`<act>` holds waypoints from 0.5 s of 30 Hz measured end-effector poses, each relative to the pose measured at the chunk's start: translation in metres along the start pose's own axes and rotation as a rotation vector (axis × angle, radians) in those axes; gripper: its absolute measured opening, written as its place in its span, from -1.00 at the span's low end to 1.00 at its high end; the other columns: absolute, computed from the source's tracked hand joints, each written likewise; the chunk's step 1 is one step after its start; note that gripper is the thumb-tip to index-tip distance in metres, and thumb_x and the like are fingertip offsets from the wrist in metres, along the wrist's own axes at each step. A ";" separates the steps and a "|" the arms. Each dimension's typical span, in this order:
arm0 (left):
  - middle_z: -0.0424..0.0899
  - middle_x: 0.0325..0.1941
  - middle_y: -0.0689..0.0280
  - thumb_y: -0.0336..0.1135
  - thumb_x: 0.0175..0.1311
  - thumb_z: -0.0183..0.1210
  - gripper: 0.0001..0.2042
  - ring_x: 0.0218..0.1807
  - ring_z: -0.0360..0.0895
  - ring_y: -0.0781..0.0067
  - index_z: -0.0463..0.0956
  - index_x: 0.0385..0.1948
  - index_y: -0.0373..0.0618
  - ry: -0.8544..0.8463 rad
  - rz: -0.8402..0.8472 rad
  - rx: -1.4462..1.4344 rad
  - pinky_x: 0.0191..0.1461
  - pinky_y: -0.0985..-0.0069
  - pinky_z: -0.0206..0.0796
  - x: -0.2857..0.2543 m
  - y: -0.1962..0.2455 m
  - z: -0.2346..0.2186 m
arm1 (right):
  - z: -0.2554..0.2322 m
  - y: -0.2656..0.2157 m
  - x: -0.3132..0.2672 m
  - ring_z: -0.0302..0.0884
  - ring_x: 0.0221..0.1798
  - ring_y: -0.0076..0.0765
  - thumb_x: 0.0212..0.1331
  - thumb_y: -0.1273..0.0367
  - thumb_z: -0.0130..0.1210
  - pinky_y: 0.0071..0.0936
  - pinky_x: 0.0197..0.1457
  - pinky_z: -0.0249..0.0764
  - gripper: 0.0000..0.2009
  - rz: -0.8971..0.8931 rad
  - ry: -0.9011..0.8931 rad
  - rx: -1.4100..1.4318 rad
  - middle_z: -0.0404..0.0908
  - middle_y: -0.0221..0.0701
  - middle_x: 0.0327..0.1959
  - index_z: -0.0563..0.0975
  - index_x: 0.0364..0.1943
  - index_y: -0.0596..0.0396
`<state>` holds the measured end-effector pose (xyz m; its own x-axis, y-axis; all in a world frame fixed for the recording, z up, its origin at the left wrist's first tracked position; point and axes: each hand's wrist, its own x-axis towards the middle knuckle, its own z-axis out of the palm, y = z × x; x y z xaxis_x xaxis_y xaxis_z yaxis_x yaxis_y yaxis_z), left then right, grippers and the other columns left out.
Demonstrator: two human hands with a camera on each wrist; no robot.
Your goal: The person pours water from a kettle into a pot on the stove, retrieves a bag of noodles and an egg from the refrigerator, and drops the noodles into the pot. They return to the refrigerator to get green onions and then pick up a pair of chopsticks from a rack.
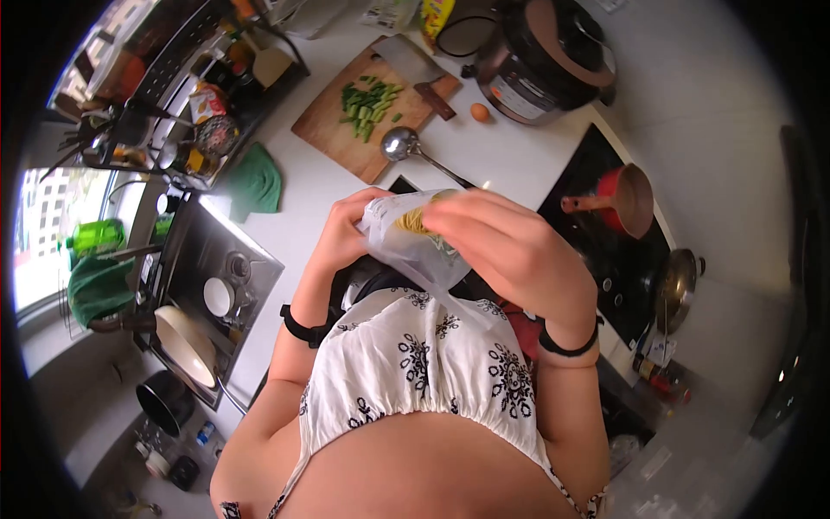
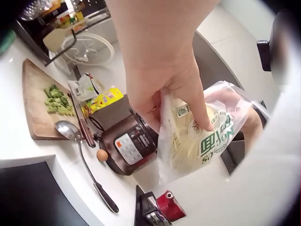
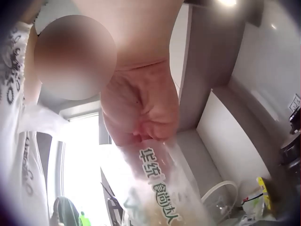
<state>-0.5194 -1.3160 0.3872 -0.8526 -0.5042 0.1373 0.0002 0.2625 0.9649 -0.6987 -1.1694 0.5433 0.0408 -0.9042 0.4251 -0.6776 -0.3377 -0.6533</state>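
A clear plastic bag of noodles (image 2: 188,141) with green lettering is held up in front of the body. My left hand (image 1: 346,227) grips it, with thumb and fingers on opposite sides of the plastic in the left wrist view. The pale yellow noodles (image 1: 413,220) show through the bag. My right hand (image 1: 510,242) reaches into the bag from the other end, its fingertips right at the noodles in the head view. Plastic (image 3: 155,183) covers and blurs the right fingers in the right wrist view, so I cannot tell whether they pinch any noodles.
Cut green vegetables (image 1: 370,104) and a cleaver (image 1: 411,62) lie on a wooden board (image 1: 324,130). Nearby are a ladle (image 1: 400,144), an egg (image 1: 480,112) and a multicooker (image 1: 545,60). A red pan (image 1: 635,203) stands on the hob at right; the sink (image 1: 259,259) is at left.
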 end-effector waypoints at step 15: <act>0.56 -0.05 0.35 -0.36 -0.12 0.46 -0.37 -0.06 0.46 0.62 0.42 0.07 -0.31 -0.856 -0.189 -0.496 0.08 0.60 0.30 0.067 0.046 0.056 | -0.063 0.032 -0.068 0.53 -0.23 -0.17 -0.18 0.47 0.19 -0.42 -0.16 0.45 -0.66 0.426 -0.544 -0.137 0.57 -0.22 -0.29 0.53 -0.19 0.15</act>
<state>-0.6059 -1.2916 0.4283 -0.9496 0.3100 -0.0468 -0.1230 -0.2309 0.9652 -0.7691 -1.1018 0.5327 0.0891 -0.9649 -0.2473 -0.8010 0.0782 -0.5935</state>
